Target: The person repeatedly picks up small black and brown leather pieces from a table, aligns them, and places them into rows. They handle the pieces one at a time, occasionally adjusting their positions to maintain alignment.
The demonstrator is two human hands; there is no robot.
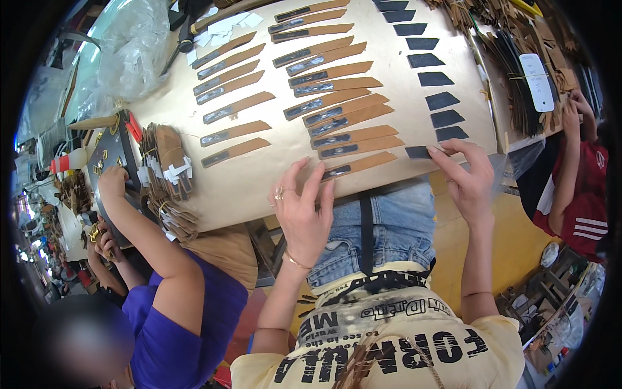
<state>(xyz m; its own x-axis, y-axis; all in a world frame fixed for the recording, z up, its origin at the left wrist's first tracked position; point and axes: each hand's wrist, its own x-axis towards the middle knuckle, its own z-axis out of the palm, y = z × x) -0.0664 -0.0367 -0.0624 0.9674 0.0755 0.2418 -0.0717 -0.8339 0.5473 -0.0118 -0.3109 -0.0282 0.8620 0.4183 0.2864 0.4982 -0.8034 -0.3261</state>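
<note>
At the table's near edge my left hand (301, 207) has its fingers spread, the tips at the dark, glossy end of a brown leather strip (369, 165). That strip is the nearest of a long column of similar strips (350, 121) lying slanted on the table. My right hand (468, 178) pinches a small black slanted piece (417, 152) between thumb and fingers, close to the tabletop. Beyond it runs a column of matching black pieces (442, 100). Another group of brown strips (238, 104) with dark, shiny ends lies to the left.
Bundled brown pieces (167, 155) with white tags lie at the left. A hammer (188, 35) and clear plastic (139, 58) are at the far left. Black strips (515, 87) lie bundled at right. A co-worker in purple (201, 311) sits left; one in red (576, 201) is right.
</note>
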